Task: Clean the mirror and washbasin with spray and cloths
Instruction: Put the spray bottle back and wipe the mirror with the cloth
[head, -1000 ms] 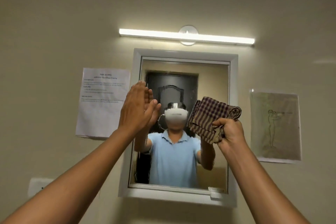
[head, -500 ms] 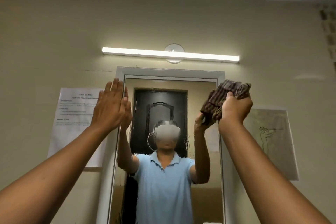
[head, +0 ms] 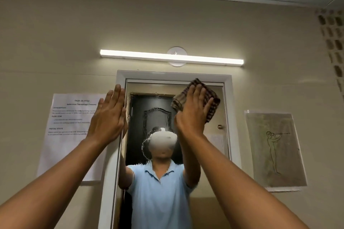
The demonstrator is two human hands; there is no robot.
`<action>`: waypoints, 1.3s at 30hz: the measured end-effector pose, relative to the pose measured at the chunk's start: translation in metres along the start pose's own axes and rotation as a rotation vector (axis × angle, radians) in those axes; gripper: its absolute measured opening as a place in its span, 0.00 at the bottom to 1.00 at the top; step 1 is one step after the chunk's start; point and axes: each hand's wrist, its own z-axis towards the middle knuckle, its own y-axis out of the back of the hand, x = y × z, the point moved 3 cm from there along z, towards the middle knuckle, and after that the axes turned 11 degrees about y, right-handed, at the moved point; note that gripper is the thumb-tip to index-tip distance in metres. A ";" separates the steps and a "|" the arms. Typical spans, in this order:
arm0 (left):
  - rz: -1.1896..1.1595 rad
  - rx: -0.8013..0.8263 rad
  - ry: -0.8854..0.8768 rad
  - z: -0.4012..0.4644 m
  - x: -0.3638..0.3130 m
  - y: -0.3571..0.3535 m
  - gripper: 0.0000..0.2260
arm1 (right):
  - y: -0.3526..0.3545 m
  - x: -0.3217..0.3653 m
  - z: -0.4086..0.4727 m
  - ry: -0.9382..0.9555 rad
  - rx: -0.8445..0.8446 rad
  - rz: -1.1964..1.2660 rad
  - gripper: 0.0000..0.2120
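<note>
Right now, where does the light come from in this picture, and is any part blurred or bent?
Head view: the lit tube lamp above the mirror is the brightest spot; the mirror's lower part looks smeared; the wide lens tilts the frame; the right hand pressing the checked cloth is sharp.

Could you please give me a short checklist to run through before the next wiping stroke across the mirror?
1. Brown checked cloth flat on the glass under the right hand: ok.
2. Left hand braced flat on the white-framed mirror, at its left frame edge: ok.
3. Cloth at the top right of the glass, room to sweep down: ok.
4. Spray wet on the glass: cannot tell.
5. Washbasin below clear of drips: cannot tell, out of view.
</note>
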 end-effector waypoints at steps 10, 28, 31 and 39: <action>-0.031 -0.020 -0.022 -0.003 0.003 -0.003 0.27 | -0.013 0.040 -0.005 0.511 0.114 -0.086 0.43; -0.070 -0.035 -0.019 -0.004 0.004 -0.005 0.27 | -0.025 0.018 -0.009 0.121 -0.029 -0.016 0.40; -0.071 -0.026 -0.030 -0.004 0.004 -0.005 0.27 | -0.033 0.057 -0.002 0.277 -0.016 -0.010 0.35; -0.093 0.017 -0.067 -0.012 0.010 -0.002 0.27 | -0.046 0.124 0.012 0.460 0.052 -0.008 0.33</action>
